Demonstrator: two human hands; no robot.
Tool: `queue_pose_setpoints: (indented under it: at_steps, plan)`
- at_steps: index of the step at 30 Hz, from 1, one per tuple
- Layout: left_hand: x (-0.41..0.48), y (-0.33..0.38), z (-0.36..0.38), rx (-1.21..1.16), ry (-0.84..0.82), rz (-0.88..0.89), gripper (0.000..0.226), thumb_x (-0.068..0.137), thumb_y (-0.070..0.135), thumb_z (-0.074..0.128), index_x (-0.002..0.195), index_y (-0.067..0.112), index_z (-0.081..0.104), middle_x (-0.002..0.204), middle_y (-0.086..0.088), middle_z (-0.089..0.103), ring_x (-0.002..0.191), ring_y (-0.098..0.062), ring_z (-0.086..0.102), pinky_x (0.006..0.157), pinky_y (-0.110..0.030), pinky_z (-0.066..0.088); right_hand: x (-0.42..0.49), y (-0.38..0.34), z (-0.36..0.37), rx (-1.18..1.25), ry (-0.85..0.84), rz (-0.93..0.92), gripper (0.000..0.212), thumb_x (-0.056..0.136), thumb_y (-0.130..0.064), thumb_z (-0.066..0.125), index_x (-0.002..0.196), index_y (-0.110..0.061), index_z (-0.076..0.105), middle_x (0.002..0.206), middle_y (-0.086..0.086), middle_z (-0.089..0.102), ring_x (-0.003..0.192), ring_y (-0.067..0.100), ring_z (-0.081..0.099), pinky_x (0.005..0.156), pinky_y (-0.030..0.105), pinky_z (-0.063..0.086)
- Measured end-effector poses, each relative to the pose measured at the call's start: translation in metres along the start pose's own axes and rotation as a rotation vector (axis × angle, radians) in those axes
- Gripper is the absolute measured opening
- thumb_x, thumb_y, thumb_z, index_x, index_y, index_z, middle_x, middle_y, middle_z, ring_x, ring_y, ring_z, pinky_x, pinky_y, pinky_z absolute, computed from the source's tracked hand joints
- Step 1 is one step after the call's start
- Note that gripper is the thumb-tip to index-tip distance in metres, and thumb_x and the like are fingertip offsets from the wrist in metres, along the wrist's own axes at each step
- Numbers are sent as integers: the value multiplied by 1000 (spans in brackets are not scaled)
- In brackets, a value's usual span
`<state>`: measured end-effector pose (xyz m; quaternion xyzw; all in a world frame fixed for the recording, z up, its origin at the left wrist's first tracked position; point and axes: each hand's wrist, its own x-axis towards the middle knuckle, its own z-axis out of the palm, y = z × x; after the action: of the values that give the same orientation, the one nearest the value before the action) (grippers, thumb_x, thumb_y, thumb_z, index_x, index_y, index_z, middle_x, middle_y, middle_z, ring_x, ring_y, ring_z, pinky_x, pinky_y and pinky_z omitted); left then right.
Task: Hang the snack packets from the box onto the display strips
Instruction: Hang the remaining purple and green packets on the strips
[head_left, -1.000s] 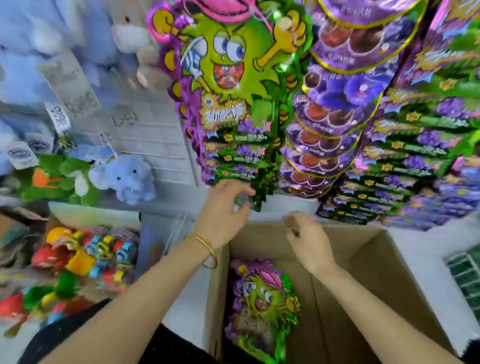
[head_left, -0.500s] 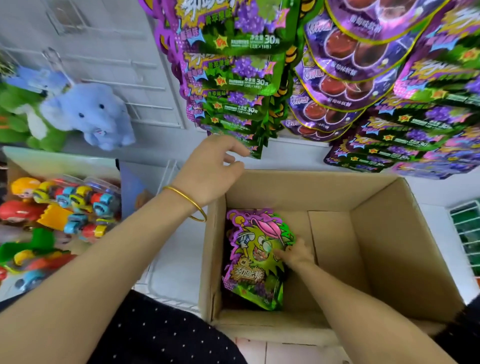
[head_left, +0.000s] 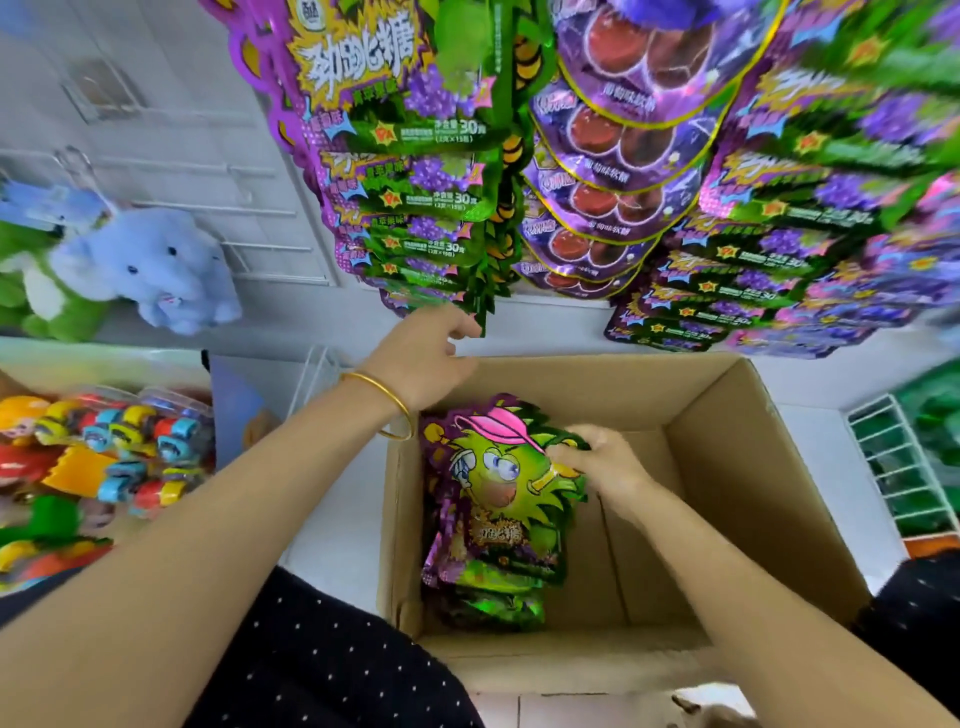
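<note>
An open cardboard box (head_left: 753, 467) stands below me with a stack of green and purple snack packets at its left side. My right hand (head_left: 597, 460) is inside the box, fingers closed on the upper right edge of the top snack packet (head_left: 498, 483), which is tilted up off the stack. My left hand (head_left: 423, 353) hovers over the box's far left corner, fingers loosely spread and holding nothing, just under the lowest packets of the hanging strip (head_left: 415, 208). More filled strips of purple packets (head_left: 613, 171) and green-purple packets (head_left: 779, 234) hang to the right.
A blue plush elephant (head_left: 150, 270) and green plush toys hang on a white wire rack (head_left: 249, 208) at the left. Colourful plastic toys in clear packs (head_left: 119, 447) lie at the lower left. A white wire basket (head_left: 893, 467) stands right of the box.
My right hand dropped from the strip into the box and took hold of the top packet, lifting its edge. My left hand stayed near the strip's bottom. The view tilted down.
</note>
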<state>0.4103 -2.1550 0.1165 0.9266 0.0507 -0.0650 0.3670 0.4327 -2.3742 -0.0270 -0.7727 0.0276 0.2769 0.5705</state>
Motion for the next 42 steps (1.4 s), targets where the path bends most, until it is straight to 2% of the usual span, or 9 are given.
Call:
queue_pose_setpoints:
  at_steps: [7,11,17,23,27,31,34,38,42]
  plan:
    - [-1,6,11,20,-57,66,50,79,14,69,125,11,51,120,-5,58,113,-18,54,91,-22,39,-29,-75,-49,22,-87,-188,19,79,-9,69,98,-13,67,95,9,71,88,24,65,86,39,49]
    - [-7,20,-2,1,111,157,10,81,15,67,85,7,62,69,6,53,67,-14,48,60,-23,33,-48,-123,-54,-105,-121,-307,15,80,-6,68,93,-13,66,85,-2,68,75,5,63,75,18,48]
    - [-19,52,-65,-4,226,271,29,81,16,67,64,27,46,60,11,44,58,-5,40,56,-20,32,-82,-237,-34,-528,-34,-746,36,79,-19,72,113,-16,64,103,-14,57,96,1,55,80,-2,36]
    - [-18,96,-153,-2,323,342,7,78,13,70,82,12,63,70,6,52,65,-10,51,67,-24,43,-94,-327,-21,-708,111,-980,24,85,-23,65,104,-8,67,92,2,64,93,23,59,79,35,44]
    - [-8,128,-216,-258,633,392,18,80,7,66,98,10,62,83,3,61,63,12,55,70,-6,44,-104,-373,-24,-735,181,-1070,24,86,-23,64,104,-7,67,77,-5,52,80,15,50,65,25,29]
    - [16,157,-272,-308,905,370,28,86,8,59,113,-1,58,94,-6,62,72,3,51,68,-4,40,-109,-418,-22,-764,263,-1135,22,86,-22,62,102,-8,66,82,3,58,86,21,54,64,26,26]
    - [39,176,-299,-291,786,264,36,86,28,59,110,1,61,94,-9,64,84,-15,60,75,-23,48,-108,-450,-14,-785,379,-1171,22,87,-23,60,101,-6,64,98,17,66,98,29,58,75,33,39]
    - [48,195,-313,-419,633,222,29,89,36,55,74,12,59,61,0,57,52,-6,52,54,-20,41,-103,-485,-5,-756,499,-1190,25,89,-24,57,105,-6,62,106,17,65,103,33,57,84,41,44]
    - [51,201,-324,-435,585,108,53,79,51,61,108,6,62,89,-12,60,71,-22,57,61,-28,45,-101,-504,3,-811,611,-1198,22,90,-24,54,105,-8,59,106,18,64,103,34,56,79,39,43]
